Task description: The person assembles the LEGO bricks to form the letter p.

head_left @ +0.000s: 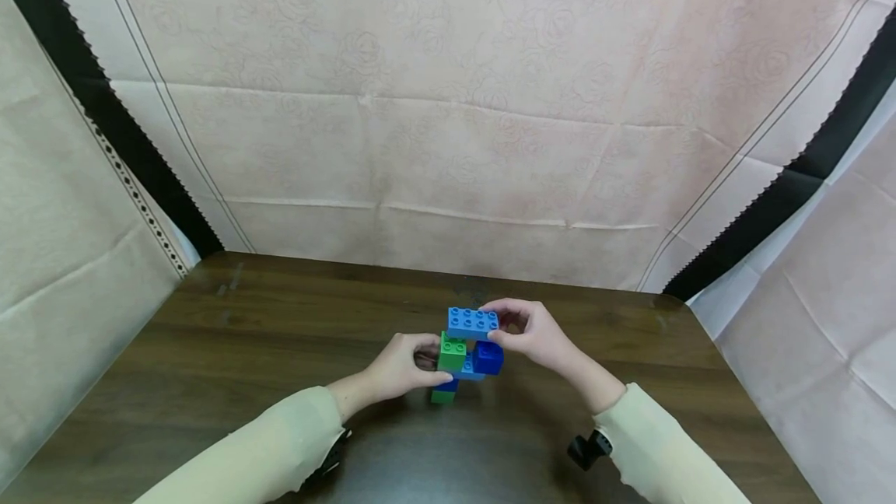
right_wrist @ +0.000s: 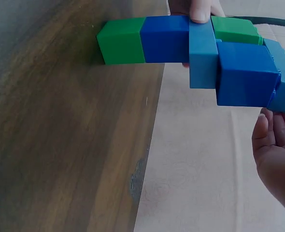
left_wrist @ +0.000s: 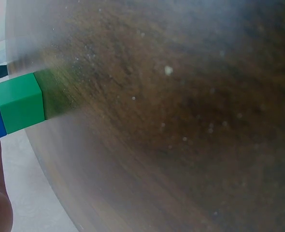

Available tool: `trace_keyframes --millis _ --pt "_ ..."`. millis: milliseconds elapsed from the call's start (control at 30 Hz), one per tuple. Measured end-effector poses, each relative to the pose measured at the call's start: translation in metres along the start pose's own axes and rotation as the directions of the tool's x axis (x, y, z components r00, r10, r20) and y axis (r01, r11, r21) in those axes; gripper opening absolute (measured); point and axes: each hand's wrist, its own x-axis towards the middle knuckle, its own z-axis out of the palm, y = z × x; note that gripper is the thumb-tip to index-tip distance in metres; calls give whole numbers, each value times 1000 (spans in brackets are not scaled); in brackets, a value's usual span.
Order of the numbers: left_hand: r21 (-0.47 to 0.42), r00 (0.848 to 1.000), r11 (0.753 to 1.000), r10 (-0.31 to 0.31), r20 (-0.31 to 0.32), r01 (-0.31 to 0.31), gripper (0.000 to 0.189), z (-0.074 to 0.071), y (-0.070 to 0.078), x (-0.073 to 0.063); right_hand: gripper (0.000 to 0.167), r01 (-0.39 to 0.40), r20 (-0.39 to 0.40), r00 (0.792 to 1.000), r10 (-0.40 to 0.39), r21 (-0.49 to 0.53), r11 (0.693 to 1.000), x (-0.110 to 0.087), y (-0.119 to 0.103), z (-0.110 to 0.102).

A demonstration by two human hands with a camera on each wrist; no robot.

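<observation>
A tower of toy building bricks stands on the table. From the bottom it has a green brick [right_wrist: 123,41], a dark blue brick [right_wrist: 165,39] and a long light blue brick [right_wrist: 203,58]. Side by side above that are a green brick [head_left: 452,354] and a dark blue brick [head_left: 488,358]. My left hand [head_left: 400,368] grips the tower from the left, around its middle. With thumb and fingers, my right hand [head_left: 523,329] pinches the right end of the top light blue brick [head_left: 472,323]. That brick looks slightly tilted in the right wrist view; I cannot tell whether it is fully seated.
The dark wooden table [head_left: 245,348] runs under both arms, its back edge just beyond the tower. Pale patterned cloth [head_left: 434,162] hangs behind and at both sides. A black wrist device [head_left: 589,449] sits at the right sleeve.
</observation>
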Motion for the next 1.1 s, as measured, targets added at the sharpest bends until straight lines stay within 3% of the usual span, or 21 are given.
trace_keyframes --millis 333,1100 --pt "-15 1000 1000 6 -3 -6 35 1 1 0 30 -26 21 999 27 -28 999 -3 0 6" --pt "-2 1000 1000 1 -1 -1 43 0 -1 0 31 13 38 999 -10 -80 997 -7 0 8"
